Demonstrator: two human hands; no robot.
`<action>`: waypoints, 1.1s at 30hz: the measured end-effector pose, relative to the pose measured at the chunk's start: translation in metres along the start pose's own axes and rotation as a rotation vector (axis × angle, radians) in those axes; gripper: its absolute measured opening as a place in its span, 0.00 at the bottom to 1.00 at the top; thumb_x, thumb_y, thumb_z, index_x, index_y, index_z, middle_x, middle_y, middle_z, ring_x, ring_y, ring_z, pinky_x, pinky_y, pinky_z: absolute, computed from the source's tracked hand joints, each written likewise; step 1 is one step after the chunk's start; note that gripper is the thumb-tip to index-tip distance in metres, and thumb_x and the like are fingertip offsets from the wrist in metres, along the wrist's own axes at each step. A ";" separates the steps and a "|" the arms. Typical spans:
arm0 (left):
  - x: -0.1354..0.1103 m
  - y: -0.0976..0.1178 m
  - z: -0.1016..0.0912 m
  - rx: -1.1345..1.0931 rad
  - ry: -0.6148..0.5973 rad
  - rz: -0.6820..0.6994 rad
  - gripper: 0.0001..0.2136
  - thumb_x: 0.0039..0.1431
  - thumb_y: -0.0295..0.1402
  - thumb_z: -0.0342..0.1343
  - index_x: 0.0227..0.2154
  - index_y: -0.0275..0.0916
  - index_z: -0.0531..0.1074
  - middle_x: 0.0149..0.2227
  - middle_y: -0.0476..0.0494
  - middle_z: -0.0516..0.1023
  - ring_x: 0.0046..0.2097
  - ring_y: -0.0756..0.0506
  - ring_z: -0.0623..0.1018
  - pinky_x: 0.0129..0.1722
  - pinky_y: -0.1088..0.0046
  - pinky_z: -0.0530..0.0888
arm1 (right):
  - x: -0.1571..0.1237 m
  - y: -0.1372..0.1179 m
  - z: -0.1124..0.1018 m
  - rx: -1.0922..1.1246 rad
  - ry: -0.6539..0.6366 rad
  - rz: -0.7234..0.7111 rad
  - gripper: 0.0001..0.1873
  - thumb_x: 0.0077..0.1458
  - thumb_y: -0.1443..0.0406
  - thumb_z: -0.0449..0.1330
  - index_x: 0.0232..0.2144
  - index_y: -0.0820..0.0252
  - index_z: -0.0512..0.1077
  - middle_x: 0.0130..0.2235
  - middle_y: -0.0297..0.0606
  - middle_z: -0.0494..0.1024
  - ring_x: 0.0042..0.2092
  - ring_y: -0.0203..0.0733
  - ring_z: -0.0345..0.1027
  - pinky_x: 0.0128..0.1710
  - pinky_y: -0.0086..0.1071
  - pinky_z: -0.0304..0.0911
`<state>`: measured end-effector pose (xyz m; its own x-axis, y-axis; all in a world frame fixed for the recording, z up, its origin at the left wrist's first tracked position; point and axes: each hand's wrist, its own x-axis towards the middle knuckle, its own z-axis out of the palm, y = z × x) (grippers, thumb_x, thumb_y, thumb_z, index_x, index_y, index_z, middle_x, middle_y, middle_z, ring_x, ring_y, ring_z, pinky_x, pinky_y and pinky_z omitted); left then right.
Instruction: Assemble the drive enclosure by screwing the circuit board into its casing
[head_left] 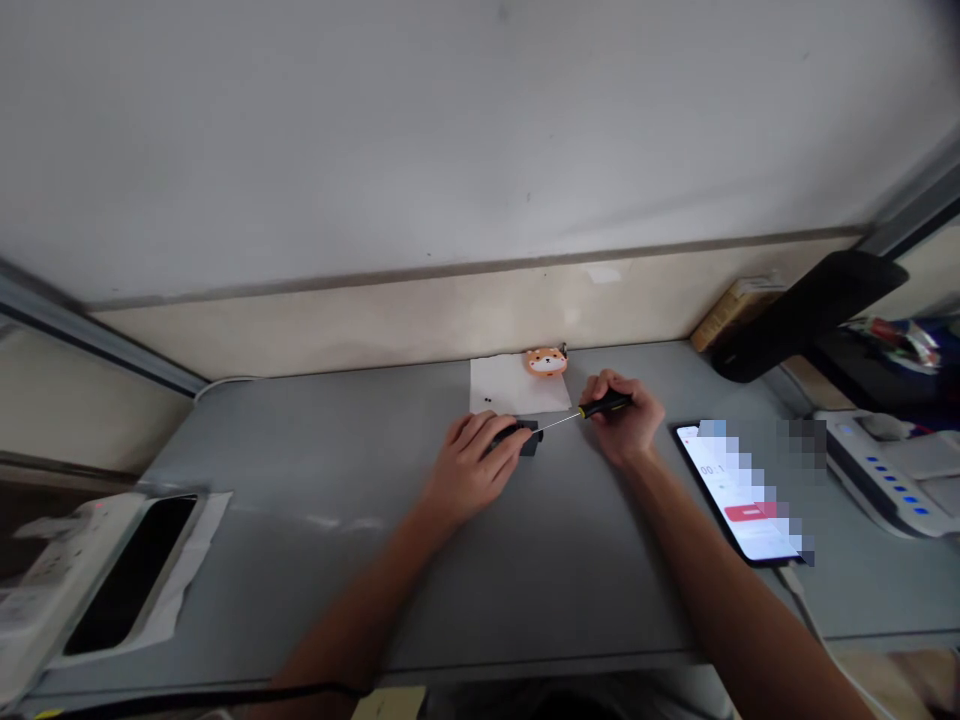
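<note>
My left hand (480, 460) is closed over a small black device (531, 440) on the grey desk, its fingers hiding much of it. In my right hand (624, 415) is a screwdriver (606, 404) with a black and yellow handle, fingers wrapped around the grip. Its thin metal shaft points left, and the tip reaches the device near my left fingertips. Whether the tip sits in a screw I cannot tell. Just behind lies a white paper (499, 378) with two tiny dark pieces (487, 400) on it. An orange animal-face case (547, 361) rests on the paper's back right part.
A lit phone (739, 500) with a cable lies right of my right arm, beside a white power strip (892, 470). A black cylindrical object (810, 310) leans at the back right near a box (731, 305). Another phone (135, 570) lies at the left. A wall closes off the desk's back.
</note>
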<state>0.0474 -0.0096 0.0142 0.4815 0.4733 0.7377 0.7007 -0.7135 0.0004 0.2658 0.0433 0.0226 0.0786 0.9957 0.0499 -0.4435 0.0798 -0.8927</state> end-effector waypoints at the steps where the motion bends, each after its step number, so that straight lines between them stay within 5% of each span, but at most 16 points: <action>1: 0.000 0.000 0.000 0.000 -0.004 0.004 0.09 0.67 0.23 0.54 0.45 0.39 0.75 0.41 0.43 0.82 0.45 0.45 0.79 0.48 0.66 0.71 | 0.000 0.000 0.000 0.000 -0.005 0.003 0.11 0.40 0.57 0.58 0.14 0.55 0.66 0.19 0.33 0.58 0.21 0.35 0.50 0.20 0.33 0.45; 8: 0.000 -0.001 0.000 -0.010 0.005 0.024 0.10 0.67 0.22 0.53 0.44 0.41 0.76 0.41 0.43 0.81 0.44 0.45 0.79 0.47 0.66 0.72 | 0.000 -0.002 0.001 0.033 0.044 -0.010 0.11 0.38 0.58 0.58 0.13 0.56 0.64 0.19 0.33 0.58 0.22 0.35 0.52 0.18 0.32 0.44; 14: -0.003 0.000 0.001 -0.075 -0.026 -0.010 0.12 0.67 0.22 0.53 0.46 0.41 0.77 0.42 0.43 0.82 0.46 0.45 0.79 0.49 0.66 0.73 | 0.004 0.006 0.005 -0.086 0.269 0.002 0.15 0.44 0.52 0.62 0.20 0.55 0.68 0.22 0.32 0.67 0.24 0.35 0.57 0.20 0.30 0.49; 23: -0.002 -0.012 -0.007 -0.166 -0.026 0.010 0.12 0.65 0.23 0.55 0.49 0.40 0.74 0.44 0.44 0.83 0.47 0.45 0.80 0.49 0.66 0.74 | -0.007 0.023 0.024 -0.509 -0.089 -0.070 0.22 0.54 0.45 0.61 0.28 0.56 0.76 0.24 0.31 0.72 0.26 0.37 0.61 0.29 0.31 0.57; 27: -0.006 -0.028 -0.018 -0.270 -0.147 -0.129 0.14 0.62 0.25 0.54 0.49 0.39 0.73 0.49 0.38 0.80 0.50 0.41 0.79 0.51 0.61 0.75 | -0.007 0.024 0.023 -0.492 -0.094 -0.058 0.24 0.54 0.43 0.61 0.28 0.56 0.76 0.27 0.33 0.74 0.28 0.37 0.62 0.29 0.31 0.57; 33: -0.014 -0.044 -0.013 -0.598 -0.194 -0.497 0.06 0.62 0.31 0.57 0.41 0.40 0.72 0.39 0.43 0.80 0.39 0.46 0.81 0.40 0.69 0.79 | -0.001 0.014 0.014 -0.380 0.040 -0.012 0.21 0.51 0.44 0.63 0.26 0.55 0.76 0.24 0.31 0.71 0.25 0.36 0.61 0.27 0.31 0.57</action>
<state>0.0027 0.0084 0.0125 0.3089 0.8504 0.4258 0.4828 -0.5260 0.7002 0.2470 0.0442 0.0160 0.1195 0.9915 0.0507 -0.0803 0.0605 -0.9949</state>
